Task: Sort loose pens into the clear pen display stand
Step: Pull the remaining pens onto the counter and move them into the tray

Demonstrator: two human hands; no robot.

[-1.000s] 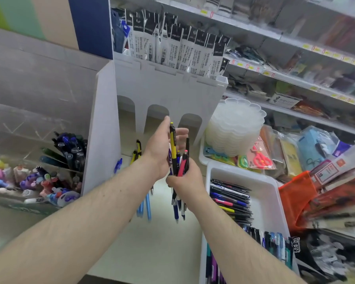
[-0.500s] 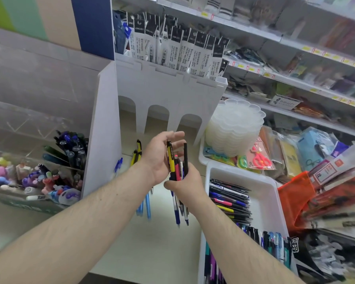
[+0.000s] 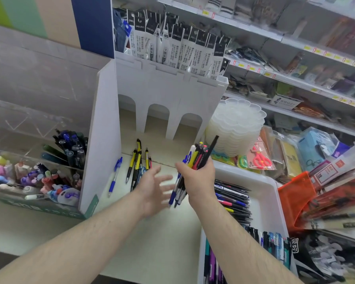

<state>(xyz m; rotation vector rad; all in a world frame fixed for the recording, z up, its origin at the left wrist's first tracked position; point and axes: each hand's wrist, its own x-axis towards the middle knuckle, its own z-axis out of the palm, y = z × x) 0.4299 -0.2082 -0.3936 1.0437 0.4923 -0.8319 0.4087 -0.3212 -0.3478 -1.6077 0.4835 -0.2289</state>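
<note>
We hold a mixed bundle of pens with yellow, red, black, blue and white barrels [image 3: 195, 162] in our right hand [image 3: 199, 177], fingers wrapped round the middle of the bundle, tips down and caps fanning up to the right. Our left hand [image 3: 154, 187] hangs just beside it, fingers spread and holding nothing; it is motion-blurred, so we cannot tell whether it touches the lower tips.

The clear plastic pen display stand [image 3: 29, 160] sits at far left, well apart from both hands, behind the white upright side panel [image 3: 103, 140]; dark and blue pens already stand in its back cells, pastel ones in front.

To do the step well, as we judge it: keep the right grip firm so nothing slides out the bottom, pick one pen at a time with the left, match colour to cell, and drop it tip-down. The angled black pen at the top looks likeliest to slip.

Surface: a pale counter [image 3: 152, 242]. The large white plastic tray [image 3: 275, 201] at right holds more pens in rows. Loose yellow-and-black click pens [image 3: 137, 158] and a blue-and-white pen [image 3: 115, 173] lie on the counter between panel and hands. A stack of clear scalloped plastic dishes [image 3: 238, 128] stands behind the tray.

Room: a stationery shop, white shelving with yellow price tags [image 3: 295, 78], hanging black-and-white refill packets [image 3: 172, 42] above.
</note>
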